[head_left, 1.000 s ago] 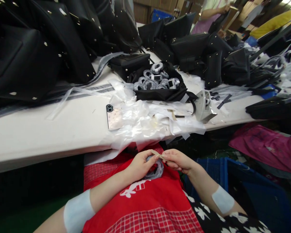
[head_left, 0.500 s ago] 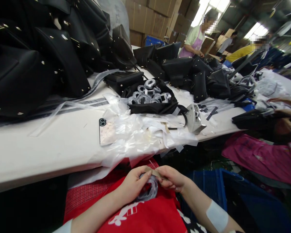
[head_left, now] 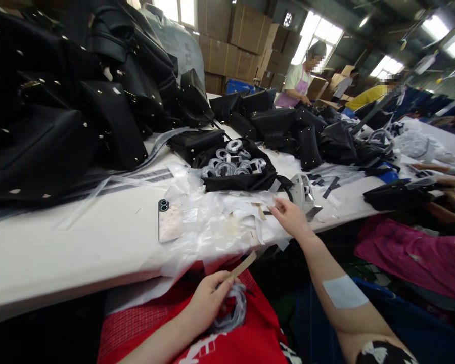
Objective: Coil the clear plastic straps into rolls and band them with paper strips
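Note:
My left hand (head_left: pixel 208 298) is low over my red apron (head_left: pixel 197 341), closed around a coil (head_left: pixel 235 311) wrapped in clear, greyish plastic. A flat tan strip (head_left: pixel 244 265) sticks up and to the right from between its thumb and fingers. Out over the table edge, my right hand (head_left: pixel 290 217) is apart from the coil, its fingers slightly parted at a heap of white paper strips (head_left: pixel 246 205). Just beyond that hand stands a grey-white tape dispenser (head_left: pixel 300 189). Whether its fingertips touch a strip is hard to see.
Behind the strips, a black bag (head_left: pixel 238 183) holds several similar coils (head_left: pixel 225 168). A phone (head_left: pixel 169 225) lies on the white table (head_left: pixel 109 242), beside crumpled plastic. Black handbags (head_left: pixel 109 121) are piled at the left and back. A co-worker's hand (head_left: pixel 453 189) is at the far right.
My right hand has left the coil and moved up and forward to the paper strips. My left hand keeps the coil, and the tan strip now stands free at one end. The view has tilted up slightly.

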A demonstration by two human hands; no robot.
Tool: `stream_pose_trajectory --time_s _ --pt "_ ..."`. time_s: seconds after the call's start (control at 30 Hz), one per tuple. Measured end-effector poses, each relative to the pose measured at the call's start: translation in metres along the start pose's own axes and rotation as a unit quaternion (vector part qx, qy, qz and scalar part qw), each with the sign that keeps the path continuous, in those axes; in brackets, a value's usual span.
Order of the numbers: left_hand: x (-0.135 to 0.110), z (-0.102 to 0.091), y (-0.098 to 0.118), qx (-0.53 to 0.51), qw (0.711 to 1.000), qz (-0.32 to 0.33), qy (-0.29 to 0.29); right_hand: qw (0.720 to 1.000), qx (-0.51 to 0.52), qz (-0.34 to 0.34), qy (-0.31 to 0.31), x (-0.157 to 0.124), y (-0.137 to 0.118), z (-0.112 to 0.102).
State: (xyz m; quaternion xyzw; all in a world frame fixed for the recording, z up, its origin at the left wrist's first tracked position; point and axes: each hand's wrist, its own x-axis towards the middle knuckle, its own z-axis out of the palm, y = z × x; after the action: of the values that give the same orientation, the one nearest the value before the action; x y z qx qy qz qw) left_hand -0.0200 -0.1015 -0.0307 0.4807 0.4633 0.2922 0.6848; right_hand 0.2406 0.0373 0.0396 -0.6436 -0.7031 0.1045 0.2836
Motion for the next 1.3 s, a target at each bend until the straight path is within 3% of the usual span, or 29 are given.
stream_pose_trajectory --time_s 0.07,0.13,0.23,0.33,0.4,0.47,0.6,0.73,0.8,0.9,1.0,1.07,1.13,1.2,1.3 --pt "-0.001 -0.001 -0.002 -0.013 1.000 -0.014 0.007 0.997 -0.029 -0.017 0.068 0.010 0.009 -0.007" --pt "-0.001 -0.001 -0.003 -0.029 0.999 -0.015 0.012 0.998 0.014 -0.027 0.047 0.003 0.012 -0.009" --pt "-0.003 -0.002 -0.003 -0.041 0.999 -0.003 -0.005 0.986 0.115 -0.032 -0.119 -0.027 0.009 -0.003" --pt "-0.003 -0.003 -0.001 -0.029 0.999 0.017 -0.024 0.931 0.225 -0.030 -0.287 -0.063 0.002 0.007" --pt "-0.003 -0.004 -0.001 -0.016 0.999 0.030 -0.025 0.888 0.302 0.007 -0.346 -0.082 -0.001 0.013" --pt "-0.002 -0.003 -0.001 -0.008 0.999 0.026 -0.022 0.857 0.367 0.076 -0.354 -0.095 -0.002 0.016" --pt "-0.002 -0.003 -0.003 -0.003 1.000 0.002 -0.016 0.812 0.468 0.218 -0.272 -0.111 -0.007 0.011" --pt "-0.004 -0.004 -0.004 -0.011 0.999 -0.031 -0.005 0.795 0.504 0.278 -0.192 -0.123 -0.025 -0.006" --pt "-0.005 -0.005 -0.005 -0.023 0.999 -0.045 0.008 0.791 0.505 0.279 -0.205 -0.130 -0.036 -0.016" --pt "-0.005 -0.006 -0.007 -0.042 0.997 -0.061 0.025 0.779 0.498 0.250 -0.289 -0.142 -0.047 -0.025" --pt "-0.002 -0.006 -0.010 -0.039 0.996 -0.063 0.038 0.801 0.450 0.236 -0.317 -0.153 -0.052 -0.021" --pt "0.000 -0.005 -0.012 -0.039 0.996 -0.066 0.042 0.853 0.389 0.217 -0.273 -0.158 -0.053 -0.013" --pt "0.001 -0.005 -0.013 -0.038 0.996 -0.068 0.042 0.917 0.299 0.140 -0.223 -0.161 -0.055 -0.007" --pt "0.001 -0.005 -0.012 -0.024 0.997 -0.054 0.041 0.962 0.199 0.032 -0.184 -0.162 -0.059 -0.005" --pt "-0.001 -0.006 -0.008 0.015 0.999 -0.015 0.047 0.981 0.086 -0.083 -0.150 -0.160 -0.069 -0.009"
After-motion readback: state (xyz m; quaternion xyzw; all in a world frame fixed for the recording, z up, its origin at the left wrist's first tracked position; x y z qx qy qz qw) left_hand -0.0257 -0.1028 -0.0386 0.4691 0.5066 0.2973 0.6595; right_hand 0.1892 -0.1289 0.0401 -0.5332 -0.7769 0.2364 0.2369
